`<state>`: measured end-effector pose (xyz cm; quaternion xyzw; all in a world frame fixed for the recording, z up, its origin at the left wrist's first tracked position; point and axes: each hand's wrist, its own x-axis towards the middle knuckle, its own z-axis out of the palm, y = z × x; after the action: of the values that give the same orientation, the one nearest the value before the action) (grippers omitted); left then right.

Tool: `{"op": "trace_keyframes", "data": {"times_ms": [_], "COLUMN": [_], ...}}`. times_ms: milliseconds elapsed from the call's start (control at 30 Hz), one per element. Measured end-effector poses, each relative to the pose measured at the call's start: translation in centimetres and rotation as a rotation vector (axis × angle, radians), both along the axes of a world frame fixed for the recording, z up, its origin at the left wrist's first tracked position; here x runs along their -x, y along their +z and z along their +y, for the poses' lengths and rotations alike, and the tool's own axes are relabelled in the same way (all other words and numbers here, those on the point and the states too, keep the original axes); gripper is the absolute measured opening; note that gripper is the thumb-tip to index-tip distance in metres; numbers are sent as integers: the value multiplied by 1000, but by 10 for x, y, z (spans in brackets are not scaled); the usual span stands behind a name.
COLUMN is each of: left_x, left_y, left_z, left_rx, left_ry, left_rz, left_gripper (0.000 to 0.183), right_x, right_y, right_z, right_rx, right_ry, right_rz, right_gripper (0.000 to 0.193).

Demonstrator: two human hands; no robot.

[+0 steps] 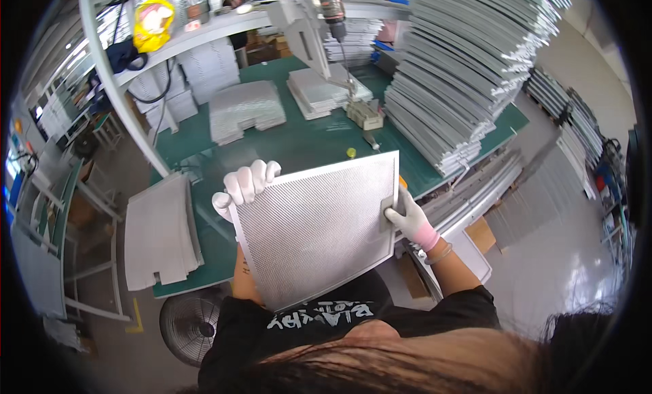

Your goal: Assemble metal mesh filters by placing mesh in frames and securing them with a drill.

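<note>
A framed metal mesh panel (316, 224), silvery with a thin light rim, is held up in front of my body, tilted. My left hand (246, 183), in a white glove, has its fingers curled over the panel's upper left corner. At the right edge my right hand (409, 219), in a white glove with a pink cuff, grips the frame, its thumb on a small grey patch (386, 214) on the mesh. Beyond the panel, a power screwdriver (333, 14) hangs over a small beige metal block (365, 114) on the green bench (299, 146).
A tall stack of framed panels (455, 88) rises at the bench's right. Flat stacks of pale sheets (246, 109) lie at the back, and more sheets (160, 231) overhang the left edge. A floor fan (193, 327) stands below left. A white shelf post (122, 82) rises on the left.
</note>
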<state>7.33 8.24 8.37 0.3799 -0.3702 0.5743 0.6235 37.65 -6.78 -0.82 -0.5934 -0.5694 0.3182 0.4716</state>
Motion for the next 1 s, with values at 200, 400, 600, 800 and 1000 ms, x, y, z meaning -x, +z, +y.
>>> {"op": "trace_keyframes", "data": {"times_ms": [200,400,600,800,1000], "left_x": [-4,85,256,278,329], "left_y": [-51,-91,-125,-113,-145], "left_z": [-14,-31,-55,-50,-51], "left_rx": [64,-169,88,536,675], "left_ry": [547,1726,2371,1717,1721], "left_rz": [943,1490,2792,2976,2897], "left_gripper": [55,38,65,85,98], "right_x": [-71,-201,-214,-231,-251], "right_y": [-39,-134,-223,-252,-273], "right_z": [-99,-343,-433,-392,-364], "right_rx": [79,-36,260,400,380], "right_ry": [-608,-1531,-1751,-1692,-1602], "right_rz": [130,365,-84,-166,-116], "right_gripper": [40,36,34,34,36]}}
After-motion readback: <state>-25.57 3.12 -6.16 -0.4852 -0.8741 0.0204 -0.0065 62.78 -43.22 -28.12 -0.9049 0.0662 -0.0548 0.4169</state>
